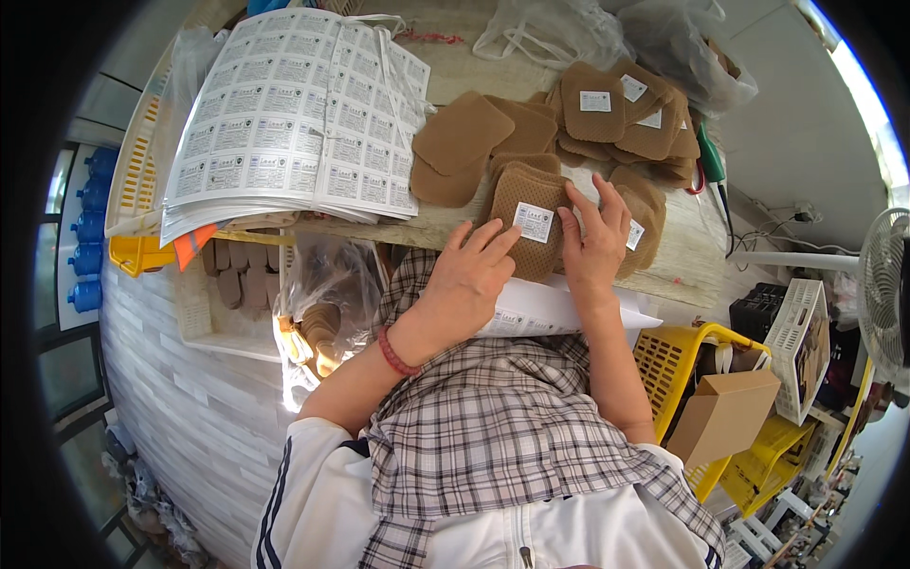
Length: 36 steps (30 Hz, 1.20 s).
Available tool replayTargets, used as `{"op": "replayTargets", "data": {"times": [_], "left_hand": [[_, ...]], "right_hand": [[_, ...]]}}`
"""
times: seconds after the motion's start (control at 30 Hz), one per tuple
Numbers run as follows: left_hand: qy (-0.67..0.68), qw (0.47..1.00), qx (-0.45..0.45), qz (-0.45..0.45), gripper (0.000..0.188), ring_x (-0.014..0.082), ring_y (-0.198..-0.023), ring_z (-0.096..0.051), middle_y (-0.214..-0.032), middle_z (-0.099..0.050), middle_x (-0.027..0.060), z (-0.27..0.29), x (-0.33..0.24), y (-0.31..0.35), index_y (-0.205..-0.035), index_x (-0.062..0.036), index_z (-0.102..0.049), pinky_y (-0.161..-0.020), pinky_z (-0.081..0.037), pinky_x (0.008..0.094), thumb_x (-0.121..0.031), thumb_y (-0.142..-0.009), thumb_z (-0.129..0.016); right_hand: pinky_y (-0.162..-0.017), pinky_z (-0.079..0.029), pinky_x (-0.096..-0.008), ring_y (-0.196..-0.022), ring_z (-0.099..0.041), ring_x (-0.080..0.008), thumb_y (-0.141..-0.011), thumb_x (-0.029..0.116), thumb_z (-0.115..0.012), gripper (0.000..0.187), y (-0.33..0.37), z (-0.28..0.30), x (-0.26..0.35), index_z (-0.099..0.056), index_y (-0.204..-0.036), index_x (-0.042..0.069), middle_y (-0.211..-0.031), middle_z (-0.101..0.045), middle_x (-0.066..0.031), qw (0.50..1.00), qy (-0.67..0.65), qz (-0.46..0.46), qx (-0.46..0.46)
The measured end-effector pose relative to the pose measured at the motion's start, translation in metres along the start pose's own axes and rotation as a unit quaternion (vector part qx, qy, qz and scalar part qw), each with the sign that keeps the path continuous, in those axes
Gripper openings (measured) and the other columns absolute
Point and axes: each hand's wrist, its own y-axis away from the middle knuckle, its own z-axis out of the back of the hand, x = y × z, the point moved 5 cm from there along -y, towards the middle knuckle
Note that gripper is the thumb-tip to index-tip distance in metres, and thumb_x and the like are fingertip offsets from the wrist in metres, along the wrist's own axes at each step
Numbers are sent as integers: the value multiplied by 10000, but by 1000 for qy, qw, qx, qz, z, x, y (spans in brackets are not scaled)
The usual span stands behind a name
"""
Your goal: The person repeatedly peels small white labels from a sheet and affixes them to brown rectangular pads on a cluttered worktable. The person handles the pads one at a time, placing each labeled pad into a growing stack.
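So from where I'm watching, both hands are up on the worn pale wooden tabletop, working the same tan perforated fabric pad that sits near the table's front edge. The left hand comes up from the lower middle, wrist bent, red bead bracelet on it, fingers spread flat with the tips resting by the small white square sticker on the pad. Not clamped on anything, just pressing down open. The right hand sits just beside it, fingers fanned and laid flat over the pad's right edge, also open and pinning rather than gripping.

Room-wise it's tight. The big stack of white printed label sheets hangs over the table's left front edge, and plain brown pads lie just behind the one being worked. A heap of already stickered brown pads fills the far right, with green-handled scissors beside it. A loose white paper sheet sits under the wrists, at the lap. The yellow plastic basket is close by the right elbow.
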Motion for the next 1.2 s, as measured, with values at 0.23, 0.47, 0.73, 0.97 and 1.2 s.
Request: {"op": "replayTargets", "data": {"times": [0.23, 0.47, 0.73, 0.97, 1.2], "left_hand": [[3, 1000, 5, -4, 47, 363, -1354, -474, -1436, -544, 184, -2, 3, 1, -850, 3, -627, -1116, -356, 521, -36, -845, -602], [50, 998, -24, 4, 49, 382, -1378, -453, -1459, -514, 208, 9, -2, 5, -849, -4, -623, -1135, -345, 518, -46, -864, -644], [65, 998, -10, 6, 43, 397, -1376, -460, -1407, -542, 218, 2, 1, 12, -868, -15, -619, -1142, -354, 522, -47, -875, -647], [100, 995, -16, 18, 51, 342, -1063, -589, -1067, -637, 144, 15, -8, 8, -850, -14, -631, -927, -464, 437, -52, -877, -653], [198, 972, -4, 130, 60, 272, -797, -620, -845, -622, 105, 10, 1, 17, -907, -14, -672, -708, -487, 357, -70, -889, -682]], "right_hand": [[-937, -472, -414, -1103, -613, -287, -788, 105, -792, 118, -4, -6, -2, -750, -898, 111, -1140, -699, -37, 1000, -23, 6, -16], [-862, -490, -368, -954, -630, -239, -853, 40, -742, 96, -12, 11, 3, -686, -928, 60, -1010, -691, -62, 987, -146, -24, -57], [-714, -514, -299, -773, -633, -182, -986, 35, -620, 53, -18, 28, -28, -585, -1025, 29, -874, -673, -114, 959, -262, -108, -6], [-900, -521, -411, -1031, -660, -312, -936, 24, -643, 255, -32, 78, -93, -601, -1186, 50, -1132, -681, -154, 984, 120, -133, -18], [-762, -513, -375, -861, -652, -292, -780, 140, -814, 252, 47, 42, 59, -719, -1013, 117, -937, -693, -62, 971, -179, 38, 154]]}}
